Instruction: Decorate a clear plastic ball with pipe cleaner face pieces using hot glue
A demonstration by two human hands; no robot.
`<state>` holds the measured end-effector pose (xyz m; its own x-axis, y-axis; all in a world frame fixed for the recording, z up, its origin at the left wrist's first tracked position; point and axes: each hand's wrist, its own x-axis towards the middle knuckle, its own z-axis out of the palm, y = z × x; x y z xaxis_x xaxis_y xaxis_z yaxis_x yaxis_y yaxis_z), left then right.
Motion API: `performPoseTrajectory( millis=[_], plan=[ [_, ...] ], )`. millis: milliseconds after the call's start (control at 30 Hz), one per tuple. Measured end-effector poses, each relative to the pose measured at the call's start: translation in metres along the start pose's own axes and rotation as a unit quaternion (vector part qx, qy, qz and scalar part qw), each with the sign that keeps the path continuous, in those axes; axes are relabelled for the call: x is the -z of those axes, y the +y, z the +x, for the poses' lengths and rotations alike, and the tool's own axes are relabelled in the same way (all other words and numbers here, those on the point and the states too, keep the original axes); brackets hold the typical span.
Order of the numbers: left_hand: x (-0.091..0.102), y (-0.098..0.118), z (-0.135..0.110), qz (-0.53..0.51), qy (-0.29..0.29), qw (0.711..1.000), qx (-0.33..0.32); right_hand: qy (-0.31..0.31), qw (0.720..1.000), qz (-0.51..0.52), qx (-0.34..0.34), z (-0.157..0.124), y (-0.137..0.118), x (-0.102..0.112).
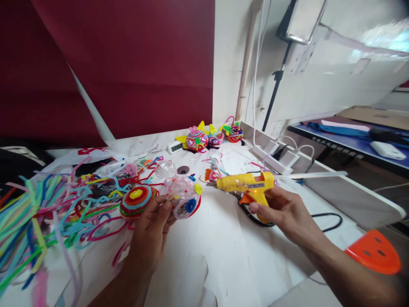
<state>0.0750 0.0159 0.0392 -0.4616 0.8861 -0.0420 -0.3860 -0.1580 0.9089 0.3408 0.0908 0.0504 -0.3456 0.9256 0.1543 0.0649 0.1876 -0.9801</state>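
Observation:
My left hand (152, 226) is closed round a clear plastic ball (184, 197) partly wrapped in pink, red and blue pipe cleaner, with a small yellow pompom on its right side. Beside it, touching my thumb, lies a half ball (137, 201) covered in red, green, blue and yellow coils. My right hand (283, 208) grips a yellow hot glue gun (246, 184) by its orange trigger and handle. Its nozzle points left, close to the clear ball. A white glue stick juts out of the gun's back.
A big tangle of coloured pipe cleaners (47, 209) covers the left of the white table (223, 256). Three finished fish-like ornaments (211, 135) and a small digital timer (174, 146) stand at the back. A power strip (275, 157), black cord and an orange stool (375, 251) are on the right.

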Motion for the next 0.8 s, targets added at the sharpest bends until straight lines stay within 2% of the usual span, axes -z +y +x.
performPoseTrajectory(
  millis=[100, 233, 500, 667, 800],
  plan=[
    [0.001, -0.001, -0.003, 0.024, 0.016, 0.999, -0.018, 0.010, 0.999, -0.019, 0.039, -0.007, 0.003, -0.009],
    [-0.002, -0.001, -0.007, 0.053, 0.024, 0.997, -0.044, 0.035, 0.984, -0.128, 0.122, -0.015, 0.004, -0.020],
    [0.004, -0.008, -0.010, 0.107, 0.056, 0.990, -0.067, -0.011, 0.978, -0.148, 0.144, -0.024, 0.008, -0.036],
    [0.007, -0.012, -0.012, 0.136, 0.056, 0.986, -0.082, 0.008, 0.953, -0.217, 0.212, -0.027, 0.014, -0.037],
    [0.005, -0.012, -0.013, 0.125, 0.067, 0.986, -0.085, 0.018, 0.934, -0.265, 0.240, -0.027, 0.017, -0.041]
  ],
)
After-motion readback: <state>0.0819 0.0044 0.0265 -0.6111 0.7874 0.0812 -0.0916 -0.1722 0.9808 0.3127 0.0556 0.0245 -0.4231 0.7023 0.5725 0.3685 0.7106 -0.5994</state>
